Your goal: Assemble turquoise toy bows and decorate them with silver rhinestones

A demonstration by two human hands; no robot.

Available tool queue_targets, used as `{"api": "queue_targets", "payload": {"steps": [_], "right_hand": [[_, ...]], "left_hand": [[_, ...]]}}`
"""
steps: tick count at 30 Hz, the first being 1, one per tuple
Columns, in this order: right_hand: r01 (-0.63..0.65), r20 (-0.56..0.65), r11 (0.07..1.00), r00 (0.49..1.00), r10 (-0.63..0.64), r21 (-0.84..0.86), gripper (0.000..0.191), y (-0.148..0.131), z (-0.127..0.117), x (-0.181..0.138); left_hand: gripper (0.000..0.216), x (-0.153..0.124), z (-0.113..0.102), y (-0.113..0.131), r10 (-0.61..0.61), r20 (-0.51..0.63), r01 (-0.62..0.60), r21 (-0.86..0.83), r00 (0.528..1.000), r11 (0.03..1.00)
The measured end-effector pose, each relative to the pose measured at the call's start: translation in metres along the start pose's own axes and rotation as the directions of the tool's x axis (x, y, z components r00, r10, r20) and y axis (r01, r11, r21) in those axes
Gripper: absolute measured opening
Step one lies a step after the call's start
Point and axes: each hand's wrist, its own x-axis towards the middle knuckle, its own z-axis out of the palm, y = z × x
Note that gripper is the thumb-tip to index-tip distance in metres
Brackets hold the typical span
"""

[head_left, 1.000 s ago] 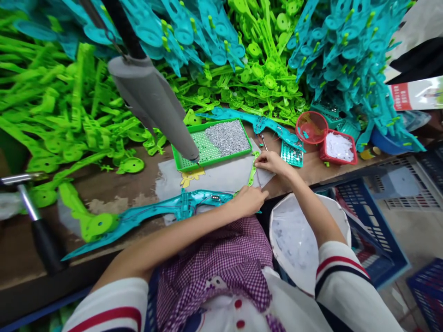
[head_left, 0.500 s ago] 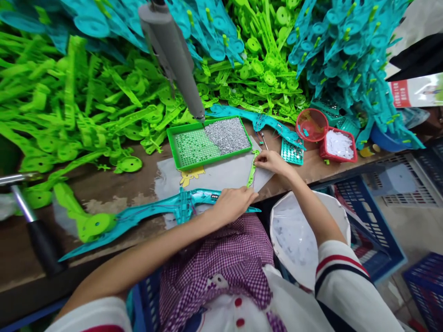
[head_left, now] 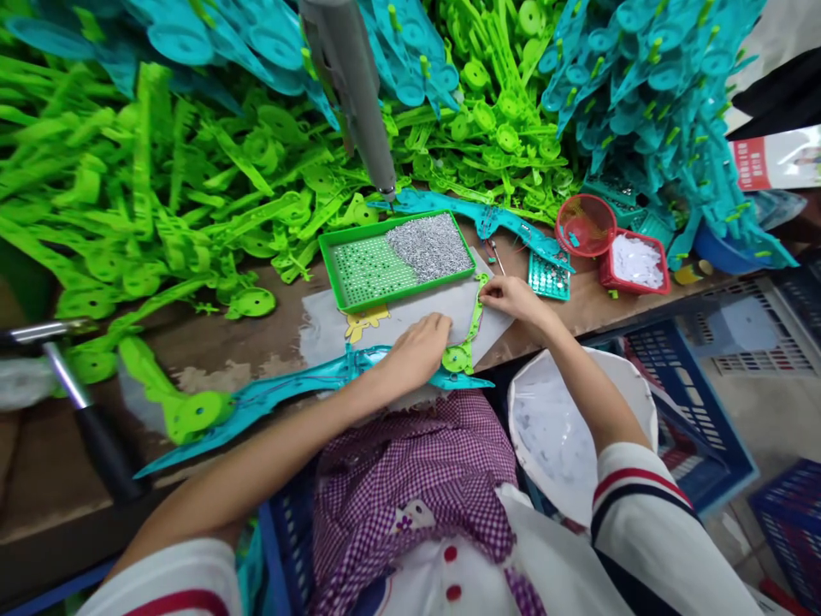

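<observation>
A long blue bow-shaped plastic shell [head_left: 295,381] with thin wires lies along the table's front edge. My left hand [head_left: 414,351] lies over its right half, fingers together and bent down around it; the thumb is hidden. A light-green plastic part with a round disc [head_left: 457,358] rests at the shell's right end, its narrow arm reaching up over the grey cloth. Thumb and fingertips of my right hand [head_left: 511,297] pinch that arm near its upper end. Just beyond is a green perforated tray [head_left: 346,295], half covered with small silver screws [head_left: 433,248].
A grey power screwdriver [head_left: 365,103] hangs above the tray. Behind are heaps of green parts [head_left: 192,162] and blue shells [head_left: 632,94]. Red tubs [head_left: 664,282] stand right, a hammer [head_left: 96,428] lies left, and a white-lined bin [head_left: 558,428] stands below the edge.
My left hand has moved up and left off the green part, so its round disc now shows. My right hand stays at the green arm. The view has shifted slightly.
</observation>
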Motion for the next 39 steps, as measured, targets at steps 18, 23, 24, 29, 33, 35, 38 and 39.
{"api": "queue_targets", "payload": {"steps": [18, 23, 24, 29, 33, 35, 38, 39], "right_hand": [[0.002, 0.004, 0.999, 1.000, -0.002, 0.035, 0.016, -0.001, -0.001, -0.002], [-0.014, 0.008, 0.999, 1.000, 0.014, 0.034, 0.016, -0.001, 0.000, -0.002], [-0.020, 0.006, 0.999, 1.000, 0.020, 0.033, 0.015, -0.001, 0.000, -0.002], [-0.031, 0.011, 0.999, 0.999, 0.030, 0.034, 0.014, -0.004, -0.002, -0.003], [-0.026, 0.020, 0.999, 0.999, 0.025, 0.039, 0.014, -0.005, -0.003, -0.003], [-0.024, 0.013, 0.999, 1.000, 0.024, 0.034, 0.015, -0.005, -0.003, -0.003], [-0.029, 0.018, 0.999, 0.999, 0.028, 0.024, 0.016, -0.005, -0.003, -0.003], [-0.030, 0.022, 0.999, 0.999, 0.029, 0.022, 0.016, -0.005, -0.003, -0.003]], "left_hand": [[0.012, 0.047, 0.020, 0.034, 0.100, -0.082, -0.118, -0.267, 0.992, 0.956], [0.006, 0.042, 0.014, 0.019, -0.121, -0.016, 0.074, -0.711, 0.992, 0.700], [0.007, 0.040, 0.014, 0.016, -0.162, 0.007, 0.115, -0.733, 0.987, 0.671], [0.026, 0.032, 0.017, -0.001, -0.309, -0.007, 0.205, -0.732, 0.951, 0.649], [0.038, 0.034, 0.021, -0.012, -0.290, 0.051, 0.233, -0.735, 0.956, 0.637], [0.037, 0.038, 0.022, -0.017, -0.258, 0.146, 0.274, -0.768, 0.955, 0.579], [0.036, 0.046, 0.019, -0.024, -0.206, 0.273, 0.341, -0.809, 0.940, 0.479], [0.035, 0.048, 0.018, -0.026, -0.190, 0.288, 0.344, -0.815, 0.939, 0.465]]}}
